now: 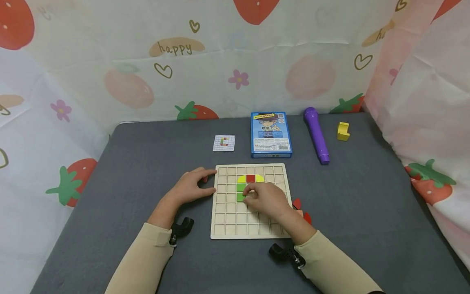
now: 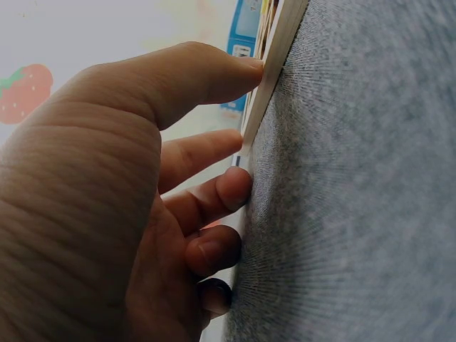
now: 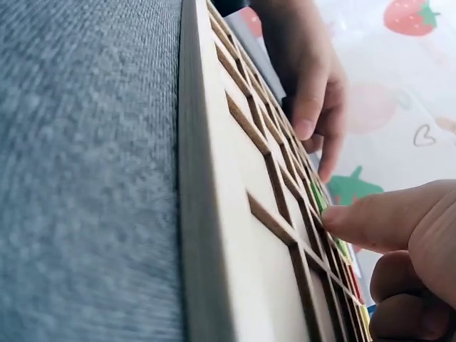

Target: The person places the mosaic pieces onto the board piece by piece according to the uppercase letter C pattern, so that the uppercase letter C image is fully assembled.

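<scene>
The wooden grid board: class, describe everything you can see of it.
The wooden grid board is a pale, square tray, apparently light wood, divided by thin ribs into small square cells. It lies flat on the grey table. A few upper cells hold yellow, red and green pieces. The left hand steadies its left edge; the right hand rests on it, fingertips at the green pieces.
</scene>
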`<state>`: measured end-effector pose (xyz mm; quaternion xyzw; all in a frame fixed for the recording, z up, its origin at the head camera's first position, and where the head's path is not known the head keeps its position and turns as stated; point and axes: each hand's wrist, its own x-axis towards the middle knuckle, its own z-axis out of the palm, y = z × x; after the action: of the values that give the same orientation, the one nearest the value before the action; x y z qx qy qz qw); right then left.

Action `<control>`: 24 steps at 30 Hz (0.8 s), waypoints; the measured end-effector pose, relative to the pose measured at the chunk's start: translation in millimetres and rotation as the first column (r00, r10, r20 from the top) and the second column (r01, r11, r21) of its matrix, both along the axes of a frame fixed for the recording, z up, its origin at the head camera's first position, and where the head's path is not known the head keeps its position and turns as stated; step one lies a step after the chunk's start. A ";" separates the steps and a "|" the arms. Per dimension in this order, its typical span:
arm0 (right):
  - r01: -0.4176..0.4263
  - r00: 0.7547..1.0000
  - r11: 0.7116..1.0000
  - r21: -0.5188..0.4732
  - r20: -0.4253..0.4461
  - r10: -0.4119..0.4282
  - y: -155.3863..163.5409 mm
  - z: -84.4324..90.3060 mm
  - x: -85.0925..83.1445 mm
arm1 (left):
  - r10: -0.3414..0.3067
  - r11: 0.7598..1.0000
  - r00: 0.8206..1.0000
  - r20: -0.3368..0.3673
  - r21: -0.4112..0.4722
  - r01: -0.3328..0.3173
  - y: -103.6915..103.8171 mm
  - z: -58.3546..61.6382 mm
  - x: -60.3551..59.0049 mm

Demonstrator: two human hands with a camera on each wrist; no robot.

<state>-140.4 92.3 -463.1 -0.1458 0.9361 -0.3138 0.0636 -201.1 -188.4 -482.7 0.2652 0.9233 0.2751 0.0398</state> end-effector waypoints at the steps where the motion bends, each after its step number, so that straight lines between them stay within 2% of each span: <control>1: 0.004 1.000 1.000 0.000 -0.003 -0.004 -0.3 -0.1 0.0 | 0.002 1.000 1.000 0.001 -0.002 -0.002 -0.4 -0.2 0.0; 9: 0.018 0.998 0.997 -0.080 0.058 -0.013 11.3 15.2 0.4 | 0.005 1.000 1.000 0.011 -0.004 -0.005 -1.8 0.2 0.4; 16: 0.061 0.995 0.986 -0.156 0.094 -0.047 48.2 27.7 4.9 | 0.013 1.000 1.000 0.010 -0.007 -0.013 -0.5 -0.4 0.9; 24: 0.090 0.988 0.989 -0.120 0.139 -0.073 102.7 28.5 12.0 | 0.020 1.000 1.000 0.024 -0.004 -0.020 1.3 0.0 0.6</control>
<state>-128.4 195.1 -434.6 -0.0897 0.9133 -0.3835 0.1042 -200.5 -187.1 -482.6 0.2525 0.9258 0.2769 0.0487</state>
